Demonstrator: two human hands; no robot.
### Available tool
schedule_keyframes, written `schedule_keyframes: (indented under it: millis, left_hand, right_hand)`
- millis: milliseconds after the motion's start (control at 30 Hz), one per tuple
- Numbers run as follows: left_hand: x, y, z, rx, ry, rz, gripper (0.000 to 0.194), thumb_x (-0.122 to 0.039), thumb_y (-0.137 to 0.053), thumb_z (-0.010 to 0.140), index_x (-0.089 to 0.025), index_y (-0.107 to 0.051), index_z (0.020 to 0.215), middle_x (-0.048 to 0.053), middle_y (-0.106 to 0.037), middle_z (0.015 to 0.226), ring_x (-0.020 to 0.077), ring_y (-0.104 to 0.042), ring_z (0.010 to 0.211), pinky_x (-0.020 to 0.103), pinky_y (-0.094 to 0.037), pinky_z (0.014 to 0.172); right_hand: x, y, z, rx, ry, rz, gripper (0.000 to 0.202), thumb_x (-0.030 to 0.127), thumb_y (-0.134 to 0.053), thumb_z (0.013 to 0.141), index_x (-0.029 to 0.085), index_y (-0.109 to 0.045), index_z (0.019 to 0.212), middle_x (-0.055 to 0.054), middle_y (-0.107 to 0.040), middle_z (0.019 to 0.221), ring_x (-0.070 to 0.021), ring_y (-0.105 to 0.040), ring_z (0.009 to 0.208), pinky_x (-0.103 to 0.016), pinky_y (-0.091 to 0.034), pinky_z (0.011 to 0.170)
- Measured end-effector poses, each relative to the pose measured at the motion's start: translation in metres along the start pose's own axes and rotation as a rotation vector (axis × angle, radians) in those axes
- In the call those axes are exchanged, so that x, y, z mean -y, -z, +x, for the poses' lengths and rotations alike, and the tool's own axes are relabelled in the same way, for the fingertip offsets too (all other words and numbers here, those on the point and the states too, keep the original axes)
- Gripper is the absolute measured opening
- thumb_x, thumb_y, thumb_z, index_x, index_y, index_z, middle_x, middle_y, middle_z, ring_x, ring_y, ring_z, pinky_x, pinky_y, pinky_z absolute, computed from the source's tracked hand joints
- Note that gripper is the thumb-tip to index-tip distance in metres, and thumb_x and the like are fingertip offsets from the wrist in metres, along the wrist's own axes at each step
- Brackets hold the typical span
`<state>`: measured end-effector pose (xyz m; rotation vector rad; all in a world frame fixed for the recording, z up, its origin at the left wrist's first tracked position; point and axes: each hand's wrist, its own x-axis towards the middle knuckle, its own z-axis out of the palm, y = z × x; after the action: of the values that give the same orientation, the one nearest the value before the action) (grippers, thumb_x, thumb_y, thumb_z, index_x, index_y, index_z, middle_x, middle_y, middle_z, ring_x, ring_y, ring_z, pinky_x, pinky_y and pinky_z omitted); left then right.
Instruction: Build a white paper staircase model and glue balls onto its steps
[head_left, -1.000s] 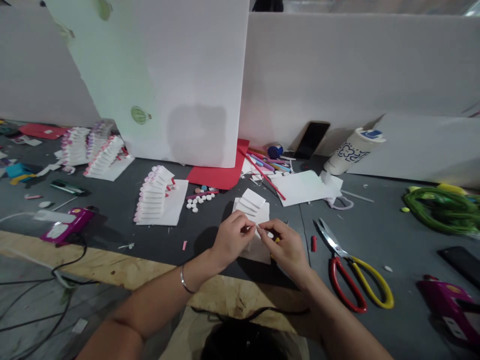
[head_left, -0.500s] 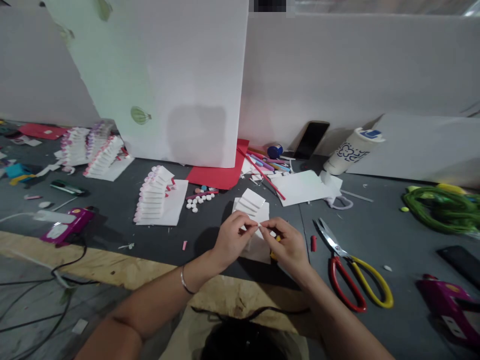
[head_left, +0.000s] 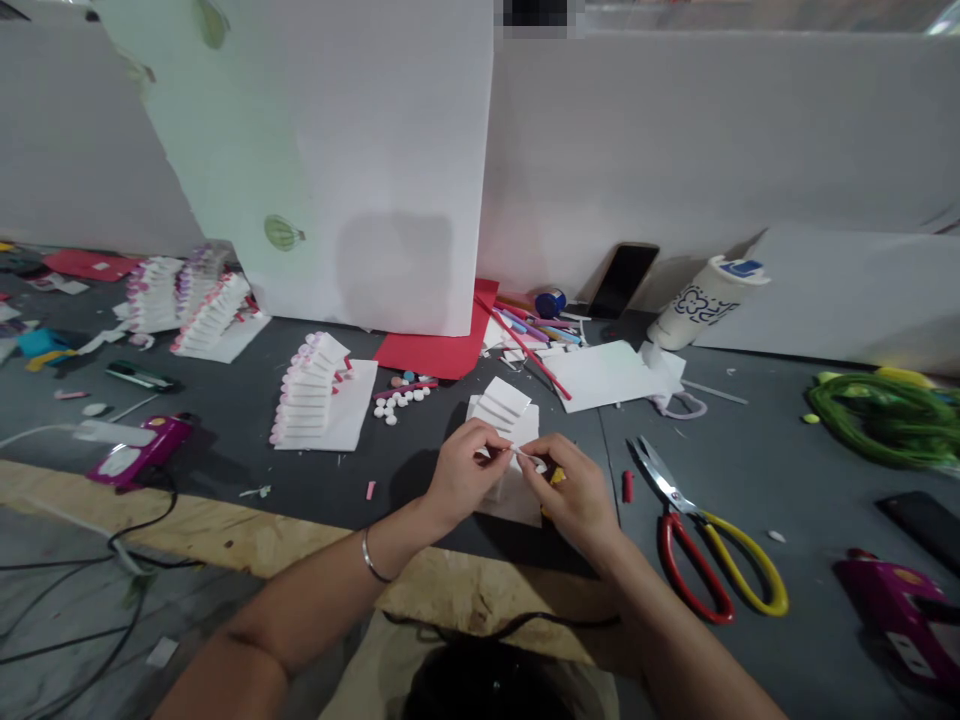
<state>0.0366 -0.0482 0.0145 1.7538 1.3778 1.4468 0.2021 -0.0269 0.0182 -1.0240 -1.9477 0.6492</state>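
- The left hand has its grip pinched, thumb and forefinger meeting on a small white piece; a silvery bracelet circles that wrist.
- The right hand comes in from the other side, its grip pinched on the same piece, fingertips just beside the left ones.
- That white piece sits between the two sets of fingertips, mostly hidden by them, so I can't make out its full shape.
- Just beyond the hands, a fan of white cards overlaps in steps on a white sheet near the front of the dark desk.
- Something yellow peeks out beside the right hand, too covered for me to name.
- Off to the left stands a stepped, pink-edged white staircase shape, with white round pieces scattered between it and the cards.
- To the right lie a short red piece and scissors, blades apart, one handle red, the other yellow.
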Motion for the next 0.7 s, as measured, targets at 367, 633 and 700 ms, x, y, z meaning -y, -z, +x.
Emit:
schedule_keyframes:
  millis: [367, 633, 700]
  left_hand:
    - [0.003, -0.001, -0.002, -0.017, -0.102, 0.15, 0.008, -0.016, -0.062, 0.086, -0.018, -0.063, 0.078, 0.001, -0.06, 0.077, 0.0118, -0.06, 0.072, 0.021, -0.05, 0.062]
    - [0.002, -0.002, -0.004, 0.035, -0.22, 0.235, 0.018, -0.024, -0.051, 0.095, -0.018, -0.067, 0.088, 0.003, -0.063, 0.08, 0.0141, -0.062, 0.077, 0.025, -0.052, 0.071]
    - [0.003, -0.001, -0.003, 0.025, -0.175, 0.18, 0.016, -0.025, -0.055, 0.093, -0.018, -0.067, 0.085, 0.003, -0.062, 0.08, 0.014, -0.062, 0.077, 0.025, -0.053, 0.07]
  right_hand:
    - [0.0, -0.01, -0.004, -0.046, 0.014, 0.011, 0.012, 0.025, -0.057, 0.091, 0.022, -0.065, 0.082, -0.001, -0.066, 0.07, -0.0148, -0.06, 0.061, -0.026, -0.049, 0.058]
    - [-0.003, -0.01, -0.003, -0.1, -0.05, 0.02, 0.012, 0.028, -0.06, 0.088, 0.022, -0.067, 0.081, -0.002, -0.068, 0.071, -0.0152, -0.06, 0.061, -0.027, -0.049, 0.058]
    - [-0.003, -0.009, -0.003, -0.085, -0.034, 0.039, 0.012, 0.028, -0.059, 0.089, 0.022, -0.068, 0.083, -0.002, -0.069, 0.072, -0.0159, -0.062, 0.063, -0.027, -0.05, 0.059]
